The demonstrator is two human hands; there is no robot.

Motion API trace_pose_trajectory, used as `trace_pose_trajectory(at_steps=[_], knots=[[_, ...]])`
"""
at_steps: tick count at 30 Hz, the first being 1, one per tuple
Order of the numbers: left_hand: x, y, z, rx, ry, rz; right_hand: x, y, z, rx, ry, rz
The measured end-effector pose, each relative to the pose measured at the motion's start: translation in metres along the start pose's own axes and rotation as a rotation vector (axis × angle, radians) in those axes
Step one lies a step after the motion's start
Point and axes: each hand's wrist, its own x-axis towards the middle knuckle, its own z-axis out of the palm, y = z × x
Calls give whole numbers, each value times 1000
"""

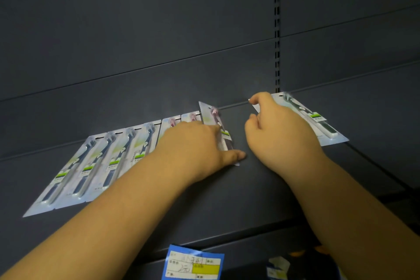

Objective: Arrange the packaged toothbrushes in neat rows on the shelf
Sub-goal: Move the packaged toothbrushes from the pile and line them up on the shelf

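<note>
- A pink toothbrush pack (216,125) is being set down at the open end of the row, tilted up on its far edge rather than lying flat; it is held by the left hand (193,143), fingers curled over its near side and the thumb stretched along its lower corner
- Just beyond that grip, away from the thumb, two more pink packs (181,120) are laid flat, and past them four dark-brush packs (91,161) are lined side by side on the shelf (227,200)
- A dark-green toothbrush pack (318,125) is pinched at its top corner by the right hand (279,132), finger and thumb closed on the card, the rest of the pack lying skewed on the shelf behind the knuckles
- Step judged in hand: seating the seventh pack; next, it needs to be pressed flat and squared against its neighbour, then the green pack drawn across the bare gap between the two hands
- No container is seen; the shelf alone bears the packs
- Price tags (195,263) are clipped on the shelf's front lip, below both wrists
</note>
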Motion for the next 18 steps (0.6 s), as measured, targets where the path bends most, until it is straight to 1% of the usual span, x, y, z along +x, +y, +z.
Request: trace_pose_trajectory(at_steps=[2, 4, 8, 11, 18], knots=[[2, -1, 5, 25, 28, 26, 0, 1, 1, -13, -18, -7], [3, -3, 7, 2, 63, 91, 0, 1, 0, -16, -32, -12], [5, -7, 10, -11, 26, 179, -1, 0, -1, -13, -53, -8], [5, -7, 13, -16, 8, 169, -1, 0, -1, -14, -49, -13], [4, -8, 15, -20, 30, 147, 0, 0, 0, -33, -38, -40]])
